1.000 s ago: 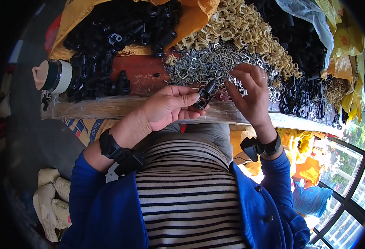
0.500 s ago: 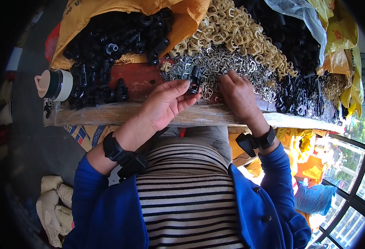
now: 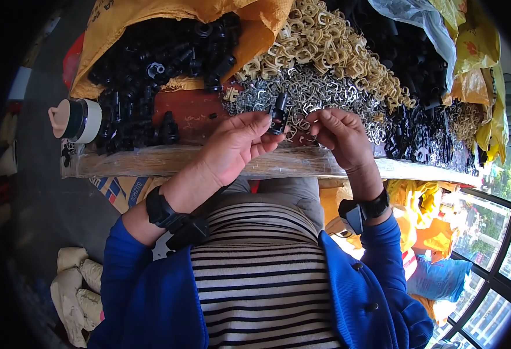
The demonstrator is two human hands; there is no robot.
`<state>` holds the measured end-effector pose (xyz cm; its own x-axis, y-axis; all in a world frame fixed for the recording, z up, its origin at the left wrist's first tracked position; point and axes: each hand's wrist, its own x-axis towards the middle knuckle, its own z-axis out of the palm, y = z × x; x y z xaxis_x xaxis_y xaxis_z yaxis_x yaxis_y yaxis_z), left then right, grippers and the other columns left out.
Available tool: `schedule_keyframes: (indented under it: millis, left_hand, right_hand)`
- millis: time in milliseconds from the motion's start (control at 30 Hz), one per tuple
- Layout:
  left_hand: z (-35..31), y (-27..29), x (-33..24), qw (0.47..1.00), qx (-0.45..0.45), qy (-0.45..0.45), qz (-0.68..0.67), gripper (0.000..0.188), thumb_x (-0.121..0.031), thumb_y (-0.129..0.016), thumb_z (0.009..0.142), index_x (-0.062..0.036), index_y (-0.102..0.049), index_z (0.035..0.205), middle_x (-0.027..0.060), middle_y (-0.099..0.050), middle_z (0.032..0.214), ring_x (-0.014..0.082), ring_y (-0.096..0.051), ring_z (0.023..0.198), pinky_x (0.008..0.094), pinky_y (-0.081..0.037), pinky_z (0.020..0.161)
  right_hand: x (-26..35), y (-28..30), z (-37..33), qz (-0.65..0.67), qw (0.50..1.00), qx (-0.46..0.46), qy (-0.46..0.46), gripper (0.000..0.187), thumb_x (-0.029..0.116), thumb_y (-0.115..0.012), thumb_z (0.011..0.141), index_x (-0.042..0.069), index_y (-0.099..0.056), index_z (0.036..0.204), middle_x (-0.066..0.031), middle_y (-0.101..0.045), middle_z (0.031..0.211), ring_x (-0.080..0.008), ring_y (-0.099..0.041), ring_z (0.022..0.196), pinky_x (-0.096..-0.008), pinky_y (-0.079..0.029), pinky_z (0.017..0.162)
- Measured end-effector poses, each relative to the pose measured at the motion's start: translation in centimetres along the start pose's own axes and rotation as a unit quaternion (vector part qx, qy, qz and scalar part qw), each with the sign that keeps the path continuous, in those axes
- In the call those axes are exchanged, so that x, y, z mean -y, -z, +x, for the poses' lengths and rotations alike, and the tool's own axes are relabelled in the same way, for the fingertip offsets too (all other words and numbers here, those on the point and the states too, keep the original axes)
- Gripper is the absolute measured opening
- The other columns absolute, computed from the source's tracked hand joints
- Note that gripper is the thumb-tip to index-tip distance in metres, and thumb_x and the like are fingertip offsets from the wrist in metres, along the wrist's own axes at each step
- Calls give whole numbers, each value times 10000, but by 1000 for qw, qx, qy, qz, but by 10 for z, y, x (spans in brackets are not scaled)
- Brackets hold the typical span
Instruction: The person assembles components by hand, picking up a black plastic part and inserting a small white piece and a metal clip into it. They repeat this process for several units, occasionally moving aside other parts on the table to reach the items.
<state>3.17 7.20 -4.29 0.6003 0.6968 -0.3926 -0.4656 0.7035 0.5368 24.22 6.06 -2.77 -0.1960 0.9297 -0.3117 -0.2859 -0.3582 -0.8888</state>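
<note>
My left hand (image 3: 241, 136) holds a black plastic fitting (image 3: 278, 113) between thumb and fingers, its narrower end pointing up and away from me. Just to the right, my right hand (image 3: 345, 136) is closed in a pinch, thumb against forefinger. A small metal clip (image 3: 311, 110) appears at those fingertips, though the clips behind make it hard to pick out. Beyond both hands spreads a heap of silvery metal clips (image 3: 325, 87). Farther back lies a pile of beige plastic clips (image 3: 319, 38).
Black fittings (image 3: 130, 113) cover the table's left side, many spilling from an orange sack (image 3: 101, 43). A lidded jar (image 3: 84, 119) stands at the left corner. Small black parts (image 3: 418, 134) lie at right, below black tubes (image 3: 412, 58). The wooden table edge (image 3: 209, 161) runs before me.
My right hand has drawn back from the metal clips, turning so its pinched fingertips face the fitting. My left hand has shifted slightly right with the black fitting.
</note>
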Motion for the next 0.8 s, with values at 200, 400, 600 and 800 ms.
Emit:
schedule_keyframes:
  millis: [200, 400, 600, 800]
  left_hand:
    - [0, 0, 4, 999, 27, -20, -1, 184, -169, -451, 832, -58, -505, 968, 133, -543, 973, 198, -533, 905, 293, -431, 788]
    - [-2, 0, 0, 991, 126, -25, -24, 215, -168, -443, 834, -36, -492, 997, 134, -541, 978, 209, -539, 894, 294, -447, 766]
    - [-3, 1, 1, 988, 148, -23, -27, 232, -173, -437, 837, -19, -487, 1003, 139, -544, 968, 211, -548, 873, 290, -465, 747]
    - [-1, 2, -4, 993, 111, -15, -46, 230, -184, -443, 836, -17, -498, 984, 141, -548, 954, 204, -555, 859, 278, -474, 741]
  right_hand:
    - [-12, -13, -3, 16, 999, 21, -31, 211, 165, -480, 819, -20, -582, 812, -45, -548, 627, -51, -373, 441, -157, -296, 405]
    - [-18, -21, -5, 1, 996, 38, -76, 206, 165, -487, 814, -10, -573, 749, -38, -543, 623, -56, -387, 442, -165, -311, 406]
    - [-18, -16, -1, 164, 963, 137, -165, 204, 165, -472, 821, -4, -568, 759, -34, -538, 630, -55, -409, 460, -160, -310, 406]
    - [-19, -18, -1, 78, 987, 83, -110, 157, 132, -503, 800, -18, -551, 789, -35, -545, 673, -71, -459, 500, -172, -351, 438]
